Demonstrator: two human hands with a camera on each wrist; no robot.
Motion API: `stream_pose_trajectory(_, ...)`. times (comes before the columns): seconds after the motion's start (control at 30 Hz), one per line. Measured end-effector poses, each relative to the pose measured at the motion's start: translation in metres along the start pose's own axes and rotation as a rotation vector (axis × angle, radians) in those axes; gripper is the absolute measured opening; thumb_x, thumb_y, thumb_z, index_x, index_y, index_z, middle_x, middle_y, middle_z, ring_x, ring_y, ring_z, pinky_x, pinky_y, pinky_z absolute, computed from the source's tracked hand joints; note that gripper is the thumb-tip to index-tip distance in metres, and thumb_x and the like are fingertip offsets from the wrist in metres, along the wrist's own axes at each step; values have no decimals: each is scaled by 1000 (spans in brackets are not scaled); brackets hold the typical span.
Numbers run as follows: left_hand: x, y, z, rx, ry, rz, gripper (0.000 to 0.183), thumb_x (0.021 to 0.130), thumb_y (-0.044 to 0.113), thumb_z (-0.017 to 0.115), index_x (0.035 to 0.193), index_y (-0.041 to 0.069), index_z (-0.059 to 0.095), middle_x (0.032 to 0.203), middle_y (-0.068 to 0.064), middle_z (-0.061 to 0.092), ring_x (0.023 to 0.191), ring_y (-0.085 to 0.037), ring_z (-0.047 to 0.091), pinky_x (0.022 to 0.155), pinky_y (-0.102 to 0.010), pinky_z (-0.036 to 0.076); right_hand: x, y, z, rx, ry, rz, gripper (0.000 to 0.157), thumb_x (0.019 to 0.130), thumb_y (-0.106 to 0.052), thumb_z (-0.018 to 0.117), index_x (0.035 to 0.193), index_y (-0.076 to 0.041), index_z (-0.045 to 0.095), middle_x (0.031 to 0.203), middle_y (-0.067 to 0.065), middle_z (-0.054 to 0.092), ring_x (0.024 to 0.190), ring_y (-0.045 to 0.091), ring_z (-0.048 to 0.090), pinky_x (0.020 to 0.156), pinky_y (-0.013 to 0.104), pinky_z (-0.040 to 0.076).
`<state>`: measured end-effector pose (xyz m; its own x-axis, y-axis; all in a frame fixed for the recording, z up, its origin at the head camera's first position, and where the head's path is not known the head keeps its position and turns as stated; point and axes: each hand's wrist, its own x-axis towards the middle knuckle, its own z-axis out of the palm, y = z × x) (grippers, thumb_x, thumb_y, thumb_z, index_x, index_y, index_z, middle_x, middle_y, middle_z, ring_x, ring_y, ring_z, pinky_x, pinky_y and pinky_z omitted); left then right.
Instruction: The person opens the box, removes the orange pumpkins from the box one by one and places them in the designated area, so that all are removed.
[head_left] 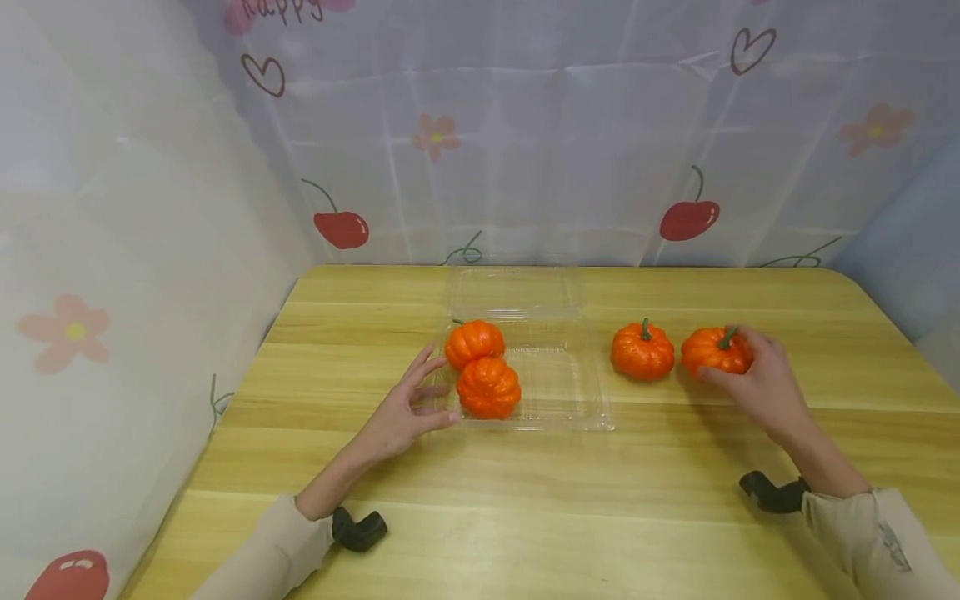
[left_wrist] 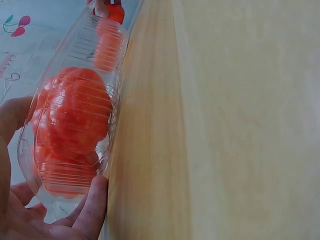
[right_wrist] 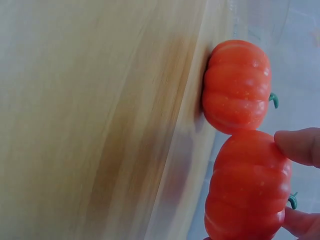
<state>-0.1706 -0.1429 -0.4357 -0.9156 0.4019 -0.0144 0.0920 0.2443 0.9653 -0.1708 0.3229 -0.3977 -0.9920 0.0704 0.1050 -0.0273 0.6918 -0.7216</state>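
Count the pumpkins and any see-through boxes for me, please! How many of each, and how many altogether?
Open clear plastic clamshell box: 1
Orange pumpkins: 4 (2 in the box, 1 beside it, 1 held by the right hand)
Total: 5

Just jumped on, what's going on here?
A person's right hand grips an orange pumpkin, seemingly lifted just off the table. The left hand is at the left side of an open clear container holding two more pumpkins. A fourth pumpkin sits on the table between the container and the held one.
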Motion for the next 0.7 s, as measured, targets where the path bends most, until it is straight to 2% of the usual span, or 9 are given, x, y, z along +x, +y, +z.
stream_pose_trajectory(0.1, 0, 0, 0, 1, 2, 1, 84, 86, 14, 78, 155, 11, 30, 165, 4, 2, 131, -37, 46, 99, -41, 49, 4, 5, 0, 3, -16, -20, 67, 88, -14, 72, 136, 16, 38, 132, 40, 38, 117, 53, 36, 93, 67, 37)
stream_pose_trajectory(0.23, 0, 1, 0, -6, 1, 6, 84, 86, 14, 78, 155, 11, 30, 165, 3, 1, 132, -37, 45, 98, -41, 49, 9, 9, 0, 28, -49, -32, 66, 86, -10, 73, 137, 16, 39, 131, 35, 46, 113, 46, 46, 87, 34, 44)
stream_pose_trajectory(0.33, 1, 1, 0, -11, -1, 5, 84, 86, 13, 78, 155, 11, 29, 165, 3, 1, 132, -37, 45, 98, -42, 49, 11, 12, 1, 44, -82, -10, 68, 87, -10, 72, 139, 16, 36, 132, 35, 45, 115, 45, 45, 84, 28, 43)
stream_pose_trajectory(0.37, 0, 2, 0, -12, -3, 5, 84, 86, 14, 78, 155, 11, 29, 165, 3, 0, 132, -37, 45, 99, -42, 49, 12, 14, 1, 42, -91, -2, 69, 87, -10, 73, 139, 16, 36, 133, 35, 44, 115, 45, 45, 86, 30, 44)
stream_pose_trajectory(0.5, 1, 2, 0, -16, -2, 4, 84, 87, 13, 77, 155, 11, 29, 165, 4, 1, 132, -37, 45, 99, -43, 48, 14, 19, 3, 48, -126, 19, 73, 88, -13, 72, 141, 16, 31, 136, 37, 40, 117, 48, 42, 94, 52, 42)
stream_pose_trajectory(0.7, 0, 2, 0, -12, -2, 1, 82, 87, 13, 77, 154, 10, 30, 165, 3, 0, 132, -38, 45, 100, -44, 47, 15, 26, 5, 78, -144, 27, 78, 91, -14, 70, 144, 18, 24, 139, 40, 36, 120, 50, 39, 98, 62, 36)
